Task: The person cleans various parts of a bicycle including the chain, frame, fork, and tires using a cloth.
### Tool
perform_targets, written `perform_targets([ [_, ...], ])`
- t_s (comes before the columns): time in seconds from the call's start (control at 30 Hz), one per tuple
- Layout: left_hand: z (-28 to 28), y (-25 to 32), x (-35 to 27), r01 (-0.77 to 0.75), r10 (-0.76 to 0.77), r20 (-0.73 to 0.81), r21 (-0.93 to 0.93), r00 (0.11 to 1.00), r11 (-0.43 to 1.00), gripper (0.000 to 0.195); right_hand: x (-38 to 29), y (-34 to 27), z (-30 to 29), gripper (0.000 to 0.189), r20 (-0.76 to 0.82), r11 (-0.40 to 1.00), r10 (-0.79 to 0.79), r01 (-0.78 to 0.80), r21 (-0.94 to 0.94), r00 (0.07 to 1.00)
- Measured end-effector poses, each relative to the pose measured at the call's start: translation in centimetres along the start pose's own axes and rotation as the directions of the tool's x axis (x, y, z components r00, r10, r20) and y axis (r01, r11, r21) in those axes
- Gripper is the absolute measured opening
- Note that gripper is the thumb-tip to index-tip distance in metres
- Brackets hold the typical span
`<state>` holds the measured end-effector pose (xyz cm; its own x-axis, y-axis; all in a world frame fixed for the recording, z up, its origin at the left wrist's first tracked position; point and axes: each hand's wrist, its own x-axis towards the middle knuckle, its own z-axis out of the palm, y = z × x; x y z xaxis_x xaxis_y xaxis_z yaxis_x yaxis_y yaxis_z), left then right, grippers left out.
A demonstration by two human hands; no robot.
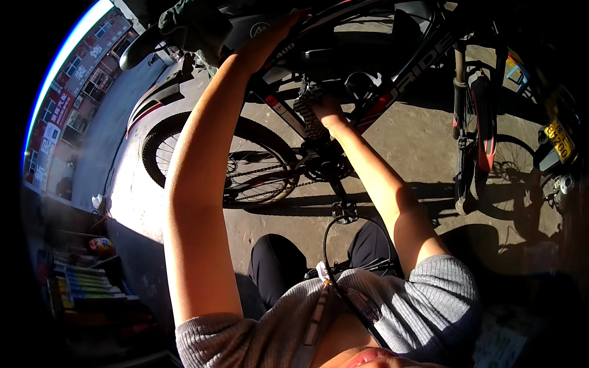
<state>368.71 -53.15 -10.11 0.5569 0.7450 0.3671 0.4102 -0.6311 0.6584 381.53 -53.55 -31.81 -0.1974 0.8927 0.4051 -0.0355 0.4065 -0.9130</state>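
Observation:
A dark mountain bicycle stands across my view, its down tube (400, 83) bearing large lettering. My left hand (267, 39) lies along the top tube (317, 23) near the saddle end; its fingers are in deep shadow, so their grip is hard to read. Lower down, my right hand (329, 110) holds a striped cloth (309, 115) against the seat tube (281, 112), just above the crank. The rear wheel (152, 152) is partly hidden behind my left forearm. Below the crank hangs a pedal (344, 210), close to my knees.
A red-and-black rear mudguard (156, 99) juts out at left, with a dark green cloth (188, 25) above it. The front fork (460, 87) and front mudguard (487, 147) are at right. Beyond them stands a vehicle with a yellow plate (559, 140). Stacked boxes (92, 285) sit lower left.

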Motion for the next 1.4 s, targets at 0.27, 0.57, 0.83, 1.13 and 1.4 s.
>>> perform_targets([
  [0.27, 1.9, 1.5, 0.3, 0.132, -0.128, 0.033, -0.26, 0.991, 0.957, 0.058, 1.8, -6.0, 7.9, 0.048, -0.167, 0.916, -0.274, 0.204, -0.344, 0.947],
  [0.57, 1.5, 0.7, 0.3, 0.073, -0.041, 0.108, -0.308, 0.993, 0.949, 0.065, -4.8, 4.9, 1.6, 0.042, -0.288, 0.618, 0.191, -0.343, -0.707, 0.938],
  [0.83, 1.4, 0.0, -0.1, 0.098, -0.093, 0.03, -0.272, 0.995, 0.957, 0.069, 5.7, -4.5, 3.3, 0.023, 0.39, 0.651, 0.322, -0.5, 0.57, 0.863],
  [1.13, 0.9, 0.3, 0.4, 0.055, -0.049, 0.038, -0.184, 0.998, 0.981, 0.067, 4.9, -8.6, 4.4, 0.038, 0.534, 0.847, 0.126, -0.37, 0.381, 0.836],
  [1.4, 1.5, 2.0, 1.0, -0.069, 0.069, -0.003, -0.011, 0.998, 0.998, 0.066, 6.3, -3.3, 5.4, 0.049, 0.538, 0.881, -0.019, -0.241, 0.408, 0.843],
])
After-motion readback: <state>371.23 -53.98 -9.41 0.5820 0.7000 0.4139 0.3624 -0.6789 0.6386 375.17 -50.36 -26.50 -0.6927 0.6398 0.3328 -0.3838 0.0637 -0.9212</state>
